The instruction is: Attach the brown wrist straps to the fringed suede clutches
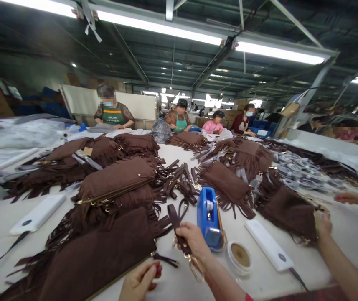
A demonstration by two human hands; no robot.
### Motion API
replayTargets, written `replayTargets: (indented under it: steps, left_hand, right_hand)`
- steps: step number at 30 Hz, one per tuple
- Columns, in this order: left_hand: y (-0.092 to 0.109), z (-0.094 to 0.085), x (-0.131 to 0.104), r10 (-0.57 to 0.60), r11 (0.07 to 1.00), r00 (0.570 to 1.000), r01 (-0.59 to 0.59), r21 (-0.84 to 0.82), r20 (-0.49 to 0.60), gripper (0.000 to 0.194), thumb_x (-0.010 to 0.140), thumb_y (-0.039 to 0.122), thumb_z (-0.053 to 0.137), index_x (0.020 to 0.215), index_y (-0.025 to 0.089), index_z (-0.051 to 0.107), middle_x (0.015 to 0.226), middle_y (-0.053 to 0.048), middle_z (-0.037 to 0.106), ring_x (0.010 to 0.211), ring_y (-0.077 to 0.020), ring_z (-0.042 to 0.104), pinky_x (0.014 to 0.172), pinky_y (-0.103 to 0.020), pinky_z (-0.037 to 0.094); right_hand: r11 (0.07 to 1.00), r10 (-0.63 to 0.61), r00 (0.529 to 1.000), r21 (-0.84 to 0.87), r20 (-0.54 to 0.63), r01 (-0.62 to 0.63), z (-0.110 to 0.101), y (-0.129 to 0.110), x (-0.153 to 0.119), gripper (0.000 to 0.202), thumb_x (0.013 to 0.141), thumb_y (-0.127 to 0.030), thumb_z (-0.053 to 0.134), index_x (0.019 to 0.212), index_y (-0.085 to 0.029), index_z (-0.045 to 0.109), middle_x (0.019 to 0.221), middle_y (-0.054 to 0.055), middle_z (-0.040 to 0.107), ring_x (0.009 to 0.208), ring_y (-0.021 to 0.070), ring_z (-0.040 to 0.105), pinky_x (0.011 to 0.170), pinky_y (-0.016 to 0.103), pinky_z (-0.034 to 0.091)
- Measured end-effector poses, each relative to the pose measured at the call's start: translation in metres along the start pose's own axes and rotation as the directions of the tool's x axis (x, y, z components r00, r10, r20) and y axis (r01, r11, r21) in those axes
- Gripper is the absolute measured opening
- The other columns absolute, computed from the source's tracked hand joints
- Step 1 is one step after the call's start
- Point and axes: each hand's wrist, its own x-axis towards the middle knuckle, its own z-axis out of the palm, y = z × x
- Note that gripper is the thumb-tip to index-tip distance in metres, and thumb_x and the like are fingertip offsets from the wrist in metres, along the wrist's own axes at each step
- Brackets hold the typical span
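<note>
My right hand [193,240] is closed round a dark brown wrist strap [183,244], whose gold clasp [196,269] hangs below the fingers. At the bottom, my left hand [141,280] is curled with thumb and fingertips together; I cannot make out what they hold, if anything. Beside it lies a brown fringed bag [97,255] with a gold zip along its near edge. A zip pull with thin brown tassels [165,260] sticks out from the bag's corner, between my hands. Further back, several loose straps [179,179] form a heap.
A blue tape dispenser [209,219] and a small round tub [239,257] stand right of my right hand. White devices with cords, one a white box [269,244], flank the work. Fringed bags [119,177] are piled around. At right, a co-worker's hand [324,225] holds another bag [291,211].
</note>
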Motion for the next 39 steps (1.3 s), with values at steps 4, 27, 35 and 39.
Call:
replayTargets:
  steps: [4,27,35,39]
  left_hand:
    - [0.022,0.025,-0.009,-0.216,0.935,0.976,0.207,-0.286,0.000,0.058,0.057,0.064,0.062,0.083,0.012,0.064,0.076,-0.010,0.070,0.070,-0.0198,0.064,0.060,-0.027,0.047]
    - [0.024,0.018,-0.042,-0.229,0.935,0.880,0.318,-0.158,0.417,0.045,0.060,0.056,0.066,0.068,0.012,0.059,0.042,0.001,0.055,0.032,-0.0023,0.037,0.036,-0.016,0.018]
    - [0.018,0.017,-0.035,-0.238,0.962,0.931,0.266,-0.067,0.277,0.058,0.055,0.073,0.054,0.067,0.017,0.050,0.041,0.004,0.053,0.032,-0.0052,0.037,0.037,-0.018,0.018]
    - [0.007,0.022,-0.040,-0.189,0.981,0.965,0.194,-0.010,0.183,0.049,0.066,0.068,0.047,0.066,0.019,0.044,0.041,0.006,0.049,0.034,-0.0056,0.034,0.039,-0.019,0.021]
  right_hand:
    - [1.000,-0.024,1.000,0.003,-0.018,0.024,0.003,0.008,-0.004,0.018,0.043,-0.022,0.055,0.058,-0.018,0.046,0.037,-0.005,0.047,0.036,0.0092,0.047,0.034,0.016,0.027]
    - [-0.050,-0.398,0.441,-0.499,0.805,0.865,-0.033,0.033,-0.068,0.024,0.088,-0.024,0.037,0.104,-0.017,0.054,0.088,0.007,0.059,0.084,0.0181,0.053,0.086,0.038,0.041]
    - [-0.004,-0.325,0.569,-0.603,0.755,0.798,-0.028,0.059,-0.064,0.023,0.089,-0.024,0.035,0.107,-0.016,0.047,0.085,0.006,0.057,0.073,0.0169,0.057,0.059,0.025,0.044]
    - [-0.060,-0.425,0.542,-0.620,0.725,0.782,-0.022,0.101,-0.052,0.027,0.081,-0.018,0.044,0.108,-0.017,0.042,0.079,0.003,0.058,0.065,0.0163,0.059,0.050,0.023,0.041]
